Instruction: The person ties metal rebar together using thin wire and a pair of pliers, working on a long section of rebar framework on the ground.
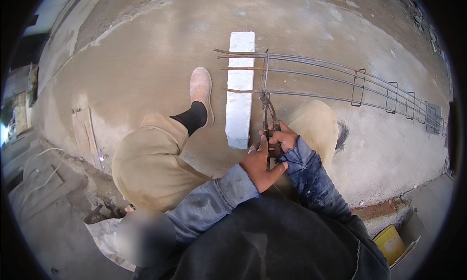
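A pair of long-handled tower pincers (265, 110) has its jaws at the near corner of a stirrup (267, 72), where it meets the nearest bar of a rebar cage (310, 73). My left hand (259, 165) is on the lower part of the left handle, with its thumb out to the side. Farther up, my right hand (285, 137) grips the handles with curled fingers. The rusty bar ends rest across a white block (239, 112) on the floor. Whether tie wire is between the jaws is too small to tell.
The cage runs right over the concrete floor (157, 61) to a grey block (433, 116). A bundle of dark wire (342, 135) lies beside my right knee. A wooden board (84, 136) is at left, a torn sack (105, 240) behind it, and a yellow container (389, 244) at lower right.
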`<move>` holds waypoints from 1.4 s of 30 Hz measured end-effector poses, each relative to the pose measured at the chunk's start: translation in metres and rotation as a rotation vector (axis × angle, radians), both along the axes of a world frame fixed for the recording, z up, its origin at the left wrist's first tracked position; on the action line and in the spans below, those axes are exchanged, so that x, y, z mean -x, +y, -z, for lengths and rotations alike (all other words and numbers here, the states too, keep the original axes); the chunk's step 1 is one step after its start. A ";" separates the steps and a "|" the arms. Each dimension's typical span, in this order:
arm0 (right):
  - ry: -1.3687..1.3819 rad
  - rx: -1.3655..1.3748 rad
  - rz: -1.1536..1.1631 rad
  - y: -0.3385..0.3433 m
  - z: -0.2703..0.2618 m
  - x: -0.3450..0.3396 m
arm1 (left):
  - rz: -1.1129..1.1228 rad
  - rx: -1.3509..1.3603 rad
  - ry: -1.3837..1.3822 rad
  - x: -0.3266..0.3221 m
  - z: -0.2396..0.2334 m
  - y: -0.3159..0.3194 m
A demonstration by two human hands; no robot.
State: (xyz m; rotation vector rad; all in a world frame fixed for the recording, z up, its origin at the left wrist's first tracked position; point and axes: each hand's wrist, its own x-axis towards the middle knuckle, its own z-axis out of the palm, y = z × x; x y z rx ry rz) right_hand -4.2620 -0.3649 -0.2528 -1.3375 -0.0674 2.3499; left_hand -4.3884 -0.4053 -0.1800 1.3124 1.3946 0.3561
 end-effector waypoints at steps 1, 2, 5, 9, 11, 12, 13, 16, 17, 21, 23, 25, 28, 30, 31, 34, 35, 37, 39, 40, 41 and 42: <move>0.034 -0.006 0.001 -0.001 0.002 0.000 | -0.009 -0.016 0.020 -0.002 0.000 -0.005; 0.068 -0.011 0.002 -0.001 0.004 -0.002 | -0.017 -0.032 0.041 -0.003 0.000 -0.009; 0.066 -0.011 -0.022 -0.001 0.007 -0.005 | 0.006 -0.010 0.095 -0.007 -0.005 -0.010; -0.004 -0.007 -0.055 0.007 -0.006 -0.001 | -0.023 -0.061 0.046 -0.009 -0.001 -0.014; -0.019 -0.119 -0.063 -0.003 0.010 0.003 | -0.029 -0.083 -0.007 -0.009 -0.003 -0.012; -0.029 -0.178 -0.070 -0.006 0.018 0.005 | -0.035 -0.097 -0.035 -0.010 -0.006 -0.010; -0.032 -0.209 -0.029 -0.011 0.023 0.006 | -0.017 -0.045 -0.035 -0.010 -0.010 -0.007; -0.052 -0.205 0.076 -0.013 0.020 0.012 | 0.011 0.146 -0.081 0.003 -0.016 -0.001; -0.061 -0.133 0.101 -0.011 0.014 0.017 | 0.003 0.242 -0.125 0.013 -0.007 -0.001; 0.088 0.111 0.143 -0.017 0.027 0.010 | 0.376 0.385 0.212 0.041 -0.008 0.038; 0.113 0.173 0.174 -0.016 0.007 0.013 | -0.039 0.429 -0.045 0.060 0.035 0.046; 0.126 0.199 0.173 -0.020 -0.002 0.020 | -0.402 0.508 -0.273 0.078 0.086 0.061; -0.003 0.092 0.061 -0.029 -0.011 0.025 | -0.663 0.786 -0.507 0.072 0.129 0.077; -0.095 0.040 -0.009 -0.026 -0.017 0.027 | -0.630 0.914 -0.542 0.048 0.130 0.080; -0.142 0.029 -0.024 -0.025 -0.019 0.029 | -0.587 0.903 -0.575 0.040 0.125 0.082; -0.252 0.043 -0.071 -0.022 -0.022 0.035 | -0.531 0.892 -0.615 0.024 0.110 0.089; -0.270 0.075 -0.079 -0.024 -0.018 0.031 | -0.504 0.864 -0.610 0.020 0.113 0.088; -0.338 0.081 -0.109 -0.020 -0.020 0.035 | -0.462 0.794 -0.585 0.015 0.118 0.089; -0.459 0.040 -0.148 -0.017 -0.028 0.040 | -0.461 0.838 -0.508 0.012 0.114 0.094; -0.483 0.040 -0.186 -0.017 -0.028 0.039 | -0.455 0.861 -0.469 0.012 0.108 0.097; -0.507 0.042 -0.226 -0.018 -0.024 0.035 | -0.450 0.883 -0.431 0.010 0.104 0.100; -0.521 0.046 -0.264 -0.021 -0.019 0.033 | -0.442 0.859 -0.382 0.008 0.103 0.099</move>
